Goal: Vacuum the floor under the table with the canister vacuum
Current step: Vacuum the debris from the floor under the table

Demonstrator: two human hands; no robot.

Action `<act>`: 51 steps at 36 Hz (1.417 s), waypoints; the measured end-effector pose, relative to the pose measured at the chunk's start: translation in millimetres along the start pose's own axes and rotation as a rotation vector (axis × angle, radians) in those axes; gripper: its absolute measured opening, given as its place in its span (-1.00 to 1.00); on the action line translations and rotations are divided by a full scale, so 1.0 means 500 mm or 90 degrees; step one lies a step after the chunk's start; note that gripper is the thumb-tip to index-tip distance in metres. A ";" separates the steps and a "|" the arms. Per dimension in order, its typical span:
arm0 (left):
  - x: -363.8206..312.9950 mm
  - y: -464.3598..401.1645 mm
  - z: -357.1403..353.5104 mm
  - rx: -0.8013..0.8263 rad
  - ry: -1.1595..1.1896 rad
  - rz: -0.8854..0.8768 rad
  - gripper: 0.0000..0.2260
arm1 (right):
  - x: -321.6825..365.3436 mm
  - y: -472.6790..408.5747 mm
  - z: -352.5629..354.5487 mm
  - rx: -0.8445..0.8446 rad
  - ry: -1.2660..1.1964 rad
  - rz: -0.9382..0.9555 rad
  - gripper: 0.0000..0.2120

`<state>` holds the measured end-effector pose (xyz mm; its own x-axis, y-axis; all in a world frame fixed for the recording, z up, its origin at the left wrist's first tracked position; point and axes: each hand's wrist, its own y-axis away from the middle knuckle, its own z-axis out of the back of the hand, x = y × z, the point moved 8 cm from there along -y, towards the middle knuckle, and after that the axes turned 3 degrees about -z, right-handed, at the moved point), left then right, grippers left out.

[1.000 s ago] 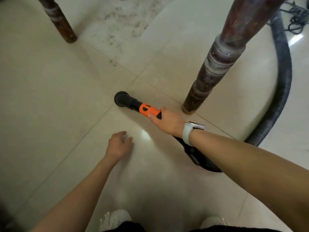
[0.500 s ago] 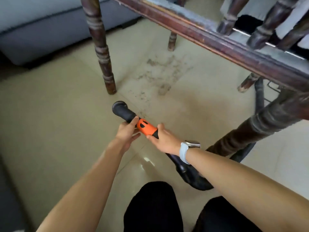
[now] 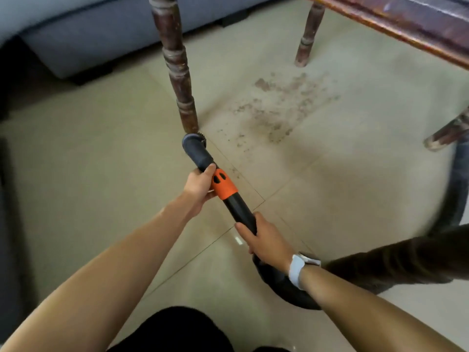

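Open floor (image 3: 317,174) lies between the near table leg (image 3: 177,67), far leg (image 3: 308,34) and right leg (image 3: 449,134).

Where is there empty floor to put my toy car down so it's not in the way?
Bare tiles lie left of the nearest table leg, toward the sofa. Under the table, between the legs, the dirt patch fills the floor. The middle is crowded: left hand and right hand hold the vacuum wand, with the hose curling right.

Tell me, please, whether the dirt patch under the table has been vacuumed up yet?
Not yet: the dirt patch lies spread on the tiles, and the nozzle sits short of it.
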<state>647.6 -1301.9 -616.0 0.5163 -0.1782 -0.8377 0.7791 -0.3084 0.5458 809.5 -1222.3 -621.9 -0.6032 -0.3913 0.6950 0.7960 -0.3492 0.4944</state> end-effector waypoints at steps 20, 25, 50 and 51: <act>0.239 -0.041 -0.083 0.107 0.030 0.015 -0.85 | -0.142 -0.040 -0.077 -0.006 -0.042 -0.107 -0.67; 0.296 -0.006 -0.116 0.146 0.000 0.047 -0.76 | -0.193 0.009 -0.079 -0.004 -0.050 -0.160 -0.68; 0.241 -0.129 -0.113 0.087 -0.050 0.020 -0.69 | -0.130 -0.081 -0.069 -0.095 -0.031 -0.171 -0.62; 0.238 -0.131 -0.132 0.106 -0.058 0.020 -0.68 | -0.137 -0.077 -0.059 -0.111 -0.040 -0.178 -0.63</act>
<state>681.3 -1241.0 -750.1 0.4986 -0.2716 -0.8232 0.6899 -0.4506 0.5666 818.6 -1206.8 -704.1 -0.7885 -0.2090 0.5785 0.5766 -0.5784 0.5770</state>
